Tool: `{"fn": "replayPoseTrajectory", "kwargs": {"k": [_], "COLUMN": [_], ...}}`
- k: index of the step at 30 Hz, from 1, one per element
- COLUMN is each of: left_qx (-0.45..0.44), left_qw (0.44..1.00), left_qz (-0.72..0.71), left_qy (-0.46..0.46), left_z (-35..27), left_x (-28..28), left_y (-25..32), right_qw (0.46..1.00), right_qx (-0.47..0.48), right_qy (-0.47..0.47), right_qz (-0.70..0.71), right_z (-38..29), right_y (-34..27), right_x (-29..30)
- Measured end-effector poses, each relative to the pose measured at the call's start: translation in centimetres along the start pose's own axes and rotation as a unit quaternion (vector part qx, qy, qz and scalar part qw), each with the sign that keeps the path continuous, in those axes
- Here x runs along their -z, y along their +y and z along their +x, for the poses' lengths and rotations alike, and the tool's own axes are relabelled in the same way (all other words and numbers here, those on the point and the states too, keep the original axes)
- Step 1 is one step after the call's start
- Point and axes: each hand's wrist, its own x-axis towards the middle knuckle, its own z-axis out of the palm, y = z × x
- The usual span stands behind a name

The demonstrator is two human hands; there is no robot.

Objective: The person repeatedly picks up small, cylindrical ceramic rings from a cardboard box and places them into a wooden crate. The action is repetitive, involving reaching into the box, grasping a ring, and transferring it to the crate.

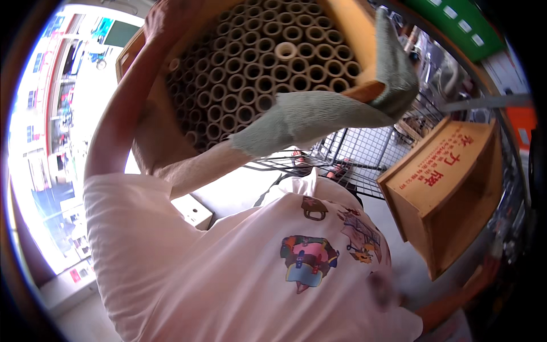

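Note:
My left hand [169, 21], bare, is curled at the upper left rim of a large wooden box [348, 21]; the picture's top edge cuts off some of it. Inside the box stand many pale open-ended tubes [265, 83]. A hand in a grey-green knitted glove [324, 113] lies over the box's right corner; its bare forearm comes from behind my left sleeve, and whose it is I cannot tell. At the lower right is my right hand [487, 271], bare and blurred, low beside a second wooden box; its fingers cannot be made out.
The second wooden box [440, 171], with red writing, stands tilted at the right. A black wire basket [359, 149] is below the tube box. Shelving with a green panel [457, 25] and bagged goods is at the far right. A bright opening to the street lies left.

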Motion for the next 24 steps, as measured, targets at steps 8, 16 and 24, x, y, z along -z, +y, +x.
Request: {"fn": "replayPoseTrajectory", "kwargs": {"k": [8, 16, 24], "left_qx": [-0.008, -0.026, -0.047], "left_qw": [0.988, 0.965, 0.983], "left_qz": [-0.087, -0.117, -0.096], "left_qy": [-0.127, -0.232, -0.147], "left_z": [2.0, 3.7, 3.6], "left_x": [2.6, 3.3, 1.9], "left_y": [1.3, 0.1, 1.1], "right_qw": [0.981, 0.916, 0.788], "right_qx": [0.065, 0.171, 0.366], "right_qy": [-0.003, 0.043, -0.086], "right_qz": [-0.185, -0.361, -0.486], "right_z": [7.4, 5.5, 13.2], "right_y": [-7.8, -17.4, -17.7], "right_x": [-6.4, -18.4, -45.6]}}
